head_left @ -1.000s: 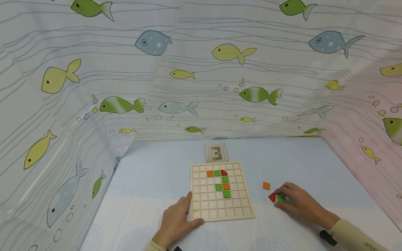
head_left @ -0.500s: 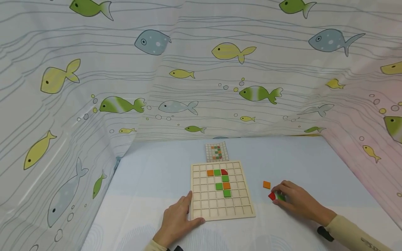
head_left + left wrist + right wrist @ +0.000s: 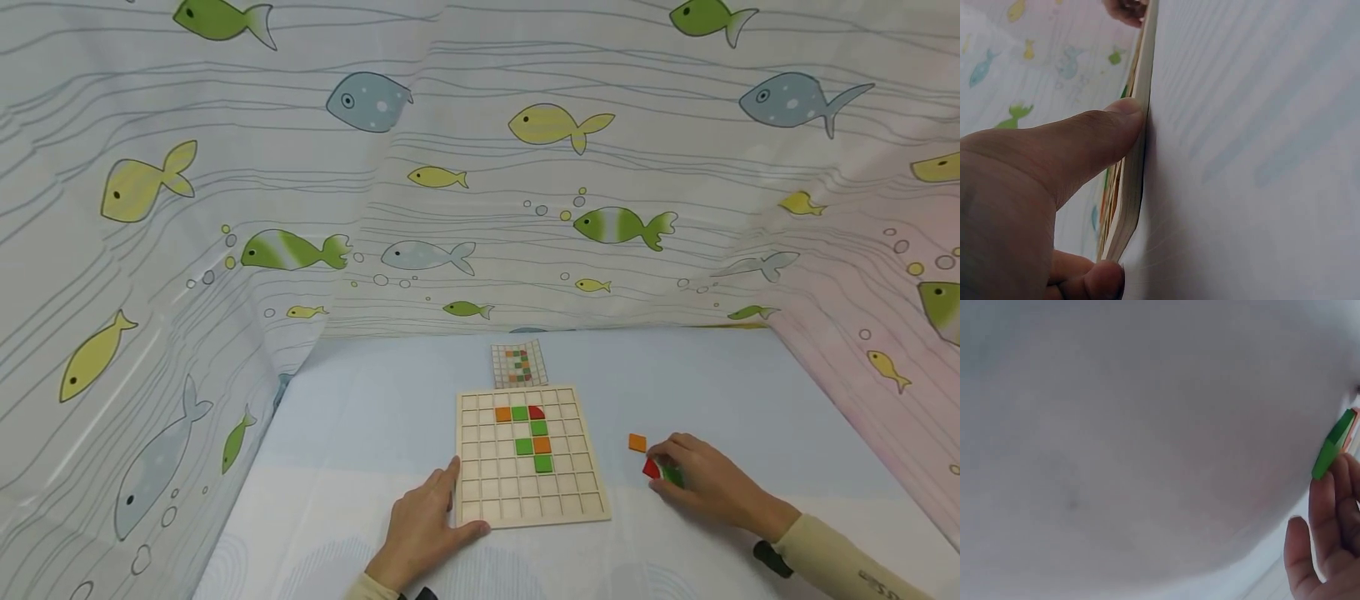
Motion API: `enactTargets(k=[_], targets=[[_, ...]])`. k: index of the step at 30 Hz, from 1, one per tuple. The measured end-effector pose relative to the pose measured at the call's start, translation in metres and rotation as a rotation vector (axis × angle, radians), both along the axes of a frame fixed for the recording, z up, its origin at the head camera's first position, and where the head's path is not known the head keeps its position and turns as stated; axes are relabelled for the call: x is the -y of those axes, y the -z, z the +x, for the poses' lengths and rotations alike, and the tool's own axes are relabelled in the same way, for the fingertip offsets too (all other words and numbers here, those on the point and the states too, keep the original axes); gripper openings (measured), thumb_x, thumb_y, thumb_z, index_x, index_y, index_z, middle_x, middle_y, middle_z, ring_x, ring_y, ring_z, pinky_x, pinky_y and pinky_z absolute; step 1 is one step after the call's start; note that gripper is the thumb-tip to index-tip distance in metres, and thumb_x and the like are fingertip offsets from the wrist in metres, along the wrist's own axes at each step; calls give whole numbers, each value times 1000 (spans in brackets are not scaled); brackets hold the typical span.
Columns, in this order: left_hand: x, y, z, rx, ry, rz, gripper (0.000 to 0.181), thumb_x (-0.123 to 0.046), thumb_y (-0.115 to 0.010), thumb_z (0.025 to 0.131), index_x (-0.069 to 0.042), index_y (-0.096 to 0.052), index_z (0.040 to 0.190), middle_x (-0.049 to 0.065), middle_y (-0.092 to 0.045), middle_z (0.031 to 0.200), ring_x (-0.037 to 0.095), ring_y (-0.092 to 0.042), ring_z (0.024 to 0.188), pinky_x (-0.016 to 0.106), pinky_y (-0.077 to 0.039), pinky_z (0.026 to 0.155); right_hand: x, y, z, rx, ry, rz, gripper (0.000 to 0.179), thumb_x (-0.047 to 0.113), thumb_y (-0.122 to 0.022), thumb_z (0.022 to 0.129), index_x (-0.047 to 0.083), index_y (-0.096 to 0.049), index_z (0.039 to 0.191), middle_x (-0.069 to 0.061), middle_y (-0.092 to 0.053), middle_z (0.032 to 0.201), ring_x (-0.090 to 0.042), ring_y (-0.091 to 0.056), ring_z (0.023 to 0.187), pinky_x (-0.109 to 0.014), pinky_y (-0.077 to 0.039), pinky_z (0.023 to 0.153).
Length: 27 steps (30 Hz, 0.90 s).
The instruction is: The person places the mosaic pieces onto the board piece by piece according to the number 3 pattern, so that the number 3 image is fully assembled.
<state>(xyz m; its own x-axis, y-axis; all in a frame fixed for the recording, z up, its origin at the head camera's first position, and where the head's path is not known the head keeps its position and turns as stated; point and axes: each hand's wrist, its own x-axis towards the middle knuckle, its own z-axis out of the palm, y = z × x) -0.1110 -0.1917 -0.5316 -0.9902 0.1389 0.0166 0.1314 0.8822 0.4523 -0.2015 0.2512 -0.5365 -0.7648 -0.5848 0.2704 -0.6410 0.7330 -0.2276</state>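
A square wooden grid board (image 3: 531,467) lies on the table, with orange, green and red tiles set in several of its cells. My left hand (image 3: 420,523) rests at its near left corner, thumb along the near edge and fingers against the left edge; the left wrist view shows the thumb (image 3: 1094,134) on the board's rim. Right of the board, my right hand (image 3: 708,483) pinches a red tile (image 3: 650,469) between thumb and index finger. Close under that hand is a green tile (image 3: 672,475), partly hidden by the fingers; the right wrist view shows it (image 3: 1333,445) by the fingertips.
An orange tile (image 3: 637,442) lies just beyond the right hand. Behind the board is a small pattern card (image 3: 519,364) showing a similar coloured layout. Fish-printed sheeting (image 3: 495,208) encloses the table at the back and sides.
My right thumb and index finger have closed in on the red tile, and the hand has shifted slightly left. The left hand and board stay in place.
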Motion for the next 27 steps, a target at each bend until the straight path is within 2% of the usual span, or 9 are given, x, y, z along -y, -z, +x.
enactTargets(k=[4, 9, 17, 20, 23, 25, 27], targets=[[0, 0, -1, 6, 4, 7, 110, -67, -86, 76, 1, -50, 155, -10, -54, 88, -1, -41, 69, 21, -34, 55, 4, 0, 0, -24, 22, -3, 31, 25, -93, 81, 17, -76, 105, 16, -62, 94, 1, -57, 84, -27, -56, 74], [0, 0, -2, 8, 3, 12, 110, -67, -86, 76, 1, -50, 155, -10, -53, 87, -1, -41, 69, 21, -34, 55, 6, -3, -2, -21, 25, 8, 27, 18, -93, 81, 16, -76, 103, 14, -64, 95, -2, -60, 84, -29, -57, 74], [-1, 1, -1, -9, -2, 4, 109, -66, -87, 75, 1, -52, 153, -11, -52, 85, -2, -41, 68, 21, -33, 55, 2, 6, -9, -179, -115, -42, 35, 8, -92, 77, 7, -68, 103, 6, -63, 95, -5, -57, 83, -24, -53, 71], [0, 1, -1, -13, 1, 2, 109, -65, -87, 75, 1, -52, 153, -11, -51, 85, -2, -41, 68, 21, -34, 54, 1, 4, -12, -216, -161, -58, 26, 15, -85, 90, 4, -66, 105, 2, -64, 97, -7, -58, 84, -22, -52, 72], [0, 2, -1, -19, 2, -2, 108, -66, -87, 76, 1, -52, 153, -12, -51, 85, -2, -41, 68, 21, -34, 55, 3, -2, -16, -252, -196, -67, 25, 27, -68, 106, 2, -65, 107, -1, -66, 100, -9, -59, 85, -21, -51, 73], [0, 2, -2, -18, 2, -4, 108, -66, -87, 76, 1, -52, 153, -12, -51, 84, -2, -41, 67, 21, -34, 55, 7, -7, -18, -266, -214, -71, 33, 33, -56, 111, 1, -65, 107, -3, -67, 101, -11, -61, 85, -22, -52, 74], [0, 3, -2, -14, 3, -1, 108, -66, -86, 76, 1, -52, 153, -12, -51, 84, -2, -41, 67, 21, -34, 55, 11, -12, -19, -268, -221, -71, 36, 34, -52, 112, 1, -65, 107, -4, -67, 102, -12, -62, 86, -23, -53, 74]])
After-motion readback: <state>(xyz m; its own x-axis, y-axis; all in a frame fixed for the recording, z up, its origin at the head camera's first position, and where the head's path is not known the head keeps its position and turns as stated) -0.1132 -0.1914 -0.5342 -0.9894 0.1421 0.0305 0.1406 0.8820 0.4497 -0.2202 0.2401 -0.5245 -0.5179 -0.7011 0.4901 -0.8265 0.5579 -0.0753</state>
